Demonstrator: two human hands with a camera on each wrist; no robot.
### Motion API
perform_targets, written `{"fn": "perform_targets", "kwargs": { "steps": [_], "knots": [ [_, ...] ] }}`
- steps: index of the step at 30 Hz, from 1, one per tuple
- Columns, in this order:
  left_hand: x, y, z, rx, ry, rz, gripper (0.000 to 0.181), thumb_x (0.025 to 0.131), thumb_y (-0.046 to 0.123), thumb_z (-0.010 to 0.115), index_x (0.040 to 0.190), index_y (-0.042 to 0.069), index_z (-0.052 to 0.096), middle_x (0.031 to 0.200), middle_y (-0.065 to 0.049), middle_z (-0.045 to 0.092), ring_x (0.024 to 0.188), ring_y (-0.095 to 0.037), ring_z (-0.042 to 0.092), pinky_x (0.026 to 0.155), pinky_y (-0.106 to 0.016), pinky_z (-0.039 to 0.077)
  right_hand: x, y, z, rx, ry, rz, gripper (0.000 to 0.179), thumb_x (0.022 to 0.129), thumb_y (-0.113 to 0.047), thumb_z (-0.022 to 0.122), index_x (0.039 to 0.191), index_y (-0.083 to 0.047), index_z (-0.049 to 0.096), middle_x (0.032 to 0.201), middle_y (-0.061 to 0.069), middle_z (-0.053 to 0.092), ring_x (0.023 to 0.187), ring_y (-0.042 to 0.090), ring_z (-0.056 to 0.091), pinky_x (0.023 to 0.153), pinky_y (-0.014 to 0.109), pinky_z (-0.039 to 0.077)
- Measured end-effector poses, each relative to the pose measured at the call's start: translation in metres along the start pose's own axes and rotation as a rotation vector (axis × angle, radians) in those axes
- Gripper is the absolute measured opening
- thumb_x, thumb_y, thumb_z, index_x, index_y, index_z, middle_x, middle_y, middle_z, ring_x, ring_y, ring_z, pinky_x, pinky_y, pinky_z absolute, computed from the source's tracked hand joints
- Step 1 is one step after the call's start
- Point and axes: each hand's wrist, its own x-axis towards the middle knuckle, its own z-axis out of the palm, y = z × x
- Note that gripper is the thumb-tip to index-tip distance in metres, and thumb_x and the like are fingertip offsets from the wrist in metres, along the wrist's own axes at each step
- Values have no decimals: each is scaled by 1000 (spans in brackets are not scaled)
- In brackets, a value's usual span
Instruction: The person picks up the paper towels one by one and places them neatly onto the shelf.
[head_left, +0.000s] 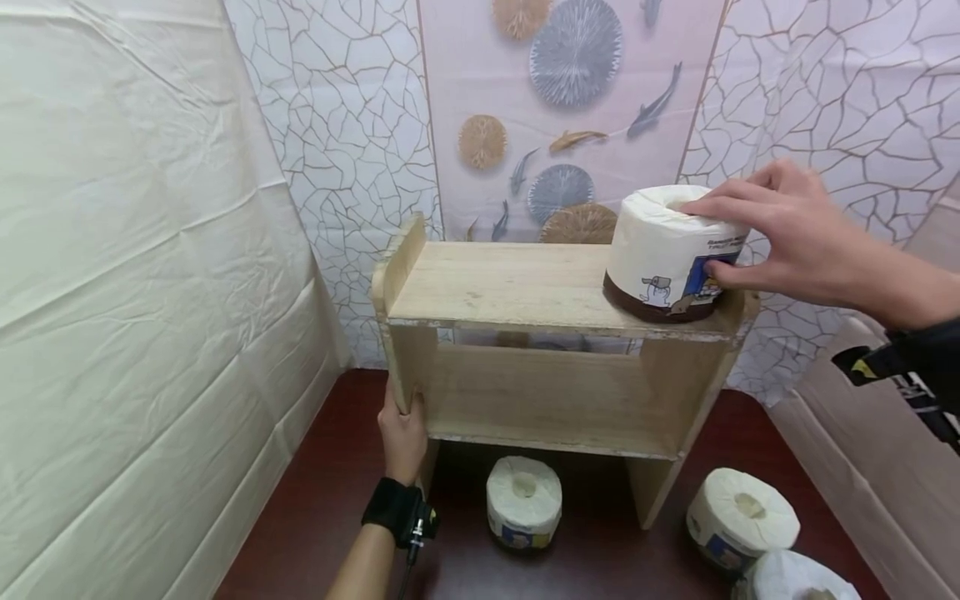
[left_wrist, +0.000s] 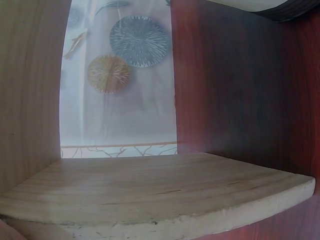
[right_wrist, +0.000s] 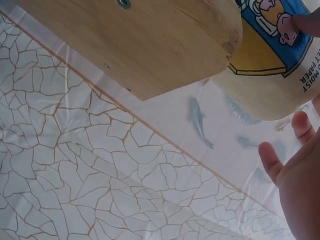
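A wrapped toilet paper roll (head_left: 652, 250) stands upright at the right end of the top board of a small wooden shelf (head_left: 510, 283). My right hand (head_left: 795, 233) grips this roll, thumb on its printed side and fingers over its top. In the right wrist view the thumb presses the blue print of the toilet paper roll (right_wrist: 260, 50), beside the shelf's side panel (right_wrist: 150, 45). My left hand (head_left: 403, 433) holds the front edge of the shelf's left side panel, below the top board. In the left wrist view that side panel (left_wrist: 150, 185) fills the lower part.
Another toilet paper roll (head_left: 523, 500) stands on the dark red table (head_left: 300, 517) under the lower board. Two more rolls, one a wrapped roll (head_left: 742, 517) and one a roll cut by the frame edge (head_left: 798, 579), sit at the right. Patterned cloth (head_left: 360, 125) hangs behind.
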Motion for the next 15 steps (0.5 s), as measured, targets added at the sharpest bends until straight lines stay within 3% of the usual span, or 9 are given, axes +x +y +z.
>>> {"fn": "perform_targets", "kwargs": {
  "steps": [6, 15],
  "knots": [
    [-1, 0, 1, 8, 6, -24, 52, 109, 16, 62, 159, 15, 47, 134, -23, 68, 99, -36, 75, 74, -51, 59, 2, -3, 3, 17, -54, 85, 74, 72, -5, 85, 143, -9, 64, 127, 17, 67, 103, 36, 40, 89, 64, 24],
    [0, -1, 1, 17, 24, 16, 52, 107, 11, 63, 158, 12, 49, 139, -23, 65, 111, -35, 72, 81, -55, 59, -4, -6, 9, 93, -42, 161, 83, 76, 1, 83, 153, -12, 55, 144, 25, 59, 119, 42, 39, 93, 66, 25]
  ]
}}
